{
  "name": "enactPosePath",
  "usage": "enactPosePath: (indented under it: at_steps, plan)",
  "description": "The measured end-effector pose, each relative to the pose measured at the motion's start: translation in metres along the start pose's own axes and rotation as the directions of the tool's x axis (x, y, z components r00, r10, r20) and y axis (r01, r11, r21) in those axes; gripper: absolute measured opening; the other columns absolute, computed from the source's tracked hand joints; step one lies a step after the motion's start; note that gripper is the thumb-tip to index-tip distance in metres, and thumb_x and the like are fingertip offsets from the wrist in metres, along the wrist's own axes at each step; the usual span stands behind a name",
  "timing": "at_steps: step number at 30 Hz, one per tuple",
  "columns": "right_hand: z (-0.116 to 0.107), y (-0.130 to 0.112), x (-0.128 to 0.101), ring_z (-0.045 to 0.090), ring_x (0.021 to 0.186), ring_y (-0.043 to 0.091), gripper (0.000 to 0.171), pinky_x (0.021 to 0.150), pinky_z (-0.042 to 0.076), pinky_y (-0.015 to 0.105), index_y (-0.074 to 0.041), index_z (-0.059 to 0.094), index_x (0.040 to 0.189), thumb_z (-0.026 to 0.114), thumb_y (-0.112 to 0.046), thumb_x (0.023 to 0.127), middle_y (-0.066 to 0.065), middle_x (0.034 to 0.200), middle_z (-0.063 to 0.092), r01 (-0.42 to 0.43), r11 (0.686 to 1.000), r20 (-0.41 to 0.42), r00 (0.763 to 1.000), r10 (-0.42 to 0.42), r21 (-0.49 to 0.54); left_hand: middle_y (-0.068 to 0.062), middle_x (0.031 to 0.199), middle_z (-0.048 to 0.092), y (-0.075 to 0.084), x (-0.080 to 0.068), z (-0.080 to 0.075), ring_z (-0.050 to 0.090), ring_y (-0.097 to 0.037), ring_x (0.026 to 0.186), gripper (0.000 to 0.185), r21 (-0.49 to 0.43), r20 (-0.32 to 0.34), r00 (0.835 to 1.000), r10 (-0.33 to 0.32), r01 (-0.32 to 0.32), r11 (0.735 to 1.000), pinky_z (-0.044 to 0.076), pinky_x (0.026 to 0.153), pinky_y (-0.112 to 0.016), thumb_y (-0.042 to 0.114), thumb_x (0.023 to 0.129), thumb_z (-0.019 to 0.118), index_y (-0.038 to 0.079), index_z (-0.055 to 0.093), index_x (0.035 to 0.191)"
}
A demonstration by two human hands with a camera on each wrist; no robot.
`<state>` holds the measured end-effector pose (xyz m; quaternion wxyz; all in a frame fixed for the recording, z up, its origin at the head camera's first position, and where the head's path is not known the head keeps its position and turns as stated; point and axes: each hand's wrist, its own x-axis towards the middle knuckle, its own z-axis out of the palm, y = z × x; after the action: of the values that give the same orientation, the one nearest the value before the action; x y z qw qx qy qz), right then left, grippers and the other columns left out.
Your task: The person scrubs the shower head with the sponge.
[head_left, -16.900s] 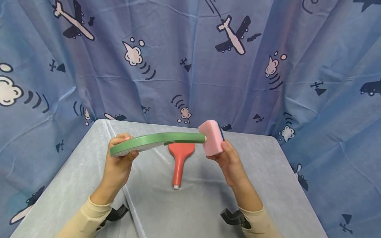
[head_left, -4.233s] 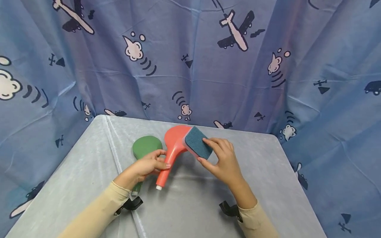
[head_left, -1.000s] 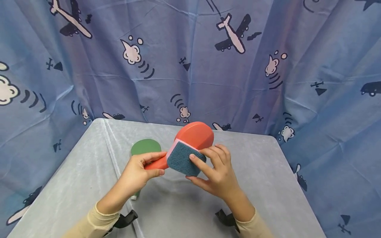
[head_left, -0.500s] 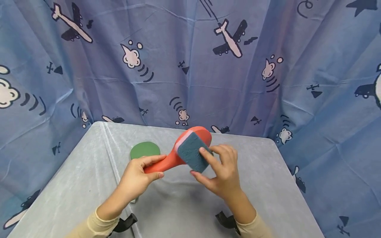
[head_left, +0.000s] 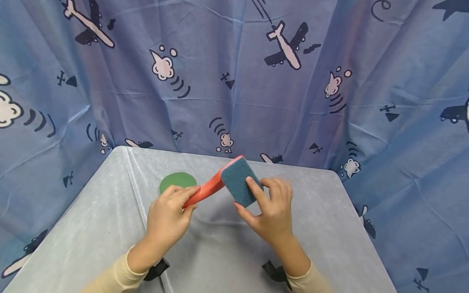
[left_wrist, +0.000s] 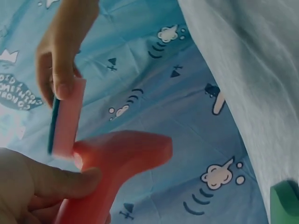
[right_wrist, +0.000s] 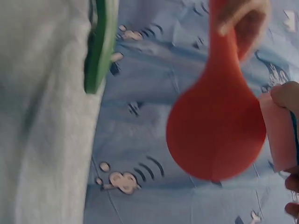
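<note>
Both grips are closed on something. The left hand has fingers and thumb curled round the handle of the red paddle, held above the counter with its round head tilted up and away. The right hand pinches a sponge, blue scouring face toward the head camera, pink foam against the paddle's head. A green paddle lies flat on the counter just behind the left hand. No container appears in any view.

Half a second ago much of the red head showed above and beside the sponge; now the paddle is turned closer to edge-on and only a thin red rim shows past the sponge. The green paddle has not moved.

The left wrist camera shows the sponge from the side, its pink layer thick and its blue layer thin, with the thumb on the pink edge. The right wrist camera alone shows the red head's broad round face and the green paddle's edge on the counter.
</note>
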<state>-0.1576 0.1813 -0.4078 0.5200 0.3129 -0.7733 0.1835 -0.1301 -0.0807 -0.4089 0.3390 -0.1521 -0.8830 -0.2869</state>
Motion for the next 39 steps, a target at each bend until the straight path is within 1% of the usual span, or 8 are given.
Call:
enactPosePath:
  at_steps: [4, 8, 15, 22, 24, 28, 33, 39]
  plan:
    - [0.010, -0.011, -0.004, 0.055, 0.096, 0.035, 0.057, 0.091, 0.041, 0.057, -0.012, 0.072, 0.127, 0.076, -0.052, 0.085, 0.015, 0.100, 0.060, 0.167, 0.985, 0.069, 0.983, -0.170, 0.045, -0.003, 0.093, 0.079, -0.001, 0.000, 0.005, 0.069, -0.021, 0.084, 0.047, 0.092, -0.100, 0.982, 0.158, -0.149, 0.985, 0.058, 0.059, -0.040, -0.002, 0.068, 0.089, 0.011, 0.078, 0.113]
    - [0.009, -0.008, -0.006, 0.054, 0.098, 0.036, 0.055, 0.094, 0.040, 0.058, -0.014, 0.072, 0.127, 0.074, -0.051, 0.086, 0.015, 0.101, 0.060, 0.142, 0.989, 0.077, 0.986, -0.145, 0.042, -0.006, 0.094, 0.078, 0.001, -0.001, 0.010, 0.068, -0.024, 0.081, 0.038, 0.154, -0.170, 0.947, 0.273, -0.249, 0.956, 0.057, 0.062, -0.040, -0.004, 0.077, 0.077, 0.005, 0.075, 0.114]
    - [0.001, 0.005, -0.004, 0.053, 0.099, 0.040, 0.055, 0.090, 0.036, 0.060, -0.011, 0.071, 0.128, 0.072, -0.048, 0.088, 0.020, 0.105, 0.060, -0.094, 0.994, -0.009, 0.996, 0.094, -0.052, -0.006, 0.101, 0.079, 0.005, -0.002, 0.011, 0.068, -0.026, 0.084, 0.038, 0.136, -0.232, 0.924, 0.304, -0.278, 0.951, 0.055, 0.063, -0.042, -0.004, 0.079, 0.073, 0.005, 0.075, 0.116]
    - [0.005, -0.011, -0.002, 0.054, 0.095, 0.037, 0.054, 0.093, 0.038, 0.062, -0.010, 0.073, 0.124, 0.072, -0.050, 0.087, 0.017, 0.099, 0.061, 0.153, 0.988, -0.013, 0.988, -0.153, -0.009, -0.006, 0.099, 0.079, 0.007, 0.003, 0.006, 0.068, -0.024, 0.081, 0.026, 0.169, -0.261, 0.896, 0.358, -0.323, 0.931, 0.053, 0.061, -0.039, -0.003, 0.090, 0.063, 0.004, 0.077, 0.110]
    - [0.004, -0.010, -0.002, 0.054, 0.096, 0.036, 0.054, 0.094, 0.037, 0.063, -0.011, 0.073, 0.125, 0.073, -0.050, 0.087, 0.016, 0.099, 0.061, 0.155, 0.988, -0.005, 0.988, -0.155, -0.020, -0.006, 0.100, 0.079, 0.007, 0.003, 0.006, 0.068, -0.024, 0.080, 0.026, 0.160, -0.259, 0.894, 0.366, -0.334, 0.929, 0.054, 0.061, -0.039, -0.004, 0.089, 0.064, 0.004, 0.077, 0.110]
    - [-0.005, 0.008, -0.001, 0.054, 0.097, 0.039, 0.056, 0.091, 0.035, 0.061, -0.012, 0.071, 0.128, 0.074, -0.050, 0.086, 0.018, 0.103, 0.061, -0.058, 0.998, -0.016, 0.998, 0.057, -0.011, -0.005, 0.101, 0.079, 0.007, 0.003, 0.005, 0.068, -0.025, 0.082, 0.030, 0.130, -0.271, 0.893, 0.360, -0.337, 0.932, 0.054, 0.062, -0.040, -0.004, 0.082, 0.071, 0.005, 0.077, 0.111]
    - [-0.015, 0.025, 0.004, 0.051, 0.101, 0.037, 0.060, 0.091, 0.033, 0.053, -0.011, 0.070, 0.132, 0.070, -0.055, 0.090, 0.017, 0.108, 0.062, -0.302, 0.944, 0.032, 0.953, 0.301, 0.132, -0.005, 0.100, 0.079, 0.004, 0.008, 0.001, 0.069, -0.025, 0.082, 0.030, 0.114, -0.300, 0.876, 0.377, -0.359, 0.926, 0.052, 0.061, -0.040, -0.004, 0.083, 0.072, 0.006, 0.077, 0.110]
    - [-0.014, 0.002, 0.009, 0.054, 0.098, 0.037, 0.057, 0.091, 0.037, 0.055, -0.010, 0.073, 0.125, 0.074, -0.052, 0.087, 0.018, 0.104, 0.062, -0.020, 0.982, -0.001, 1.000, 0.020, 0.186, -0.006, 0.099, 0.079, 0.002, 0.014, 0.002, 0.069, -0.026, 0.082, 0.026, 0.118, -0.315, 0.853, 0.417, -0.401, 0.908, 0.053, 0.064, -0.039, -0.005, 0.086, 0.069, 0.005, 0.078, 0.108]
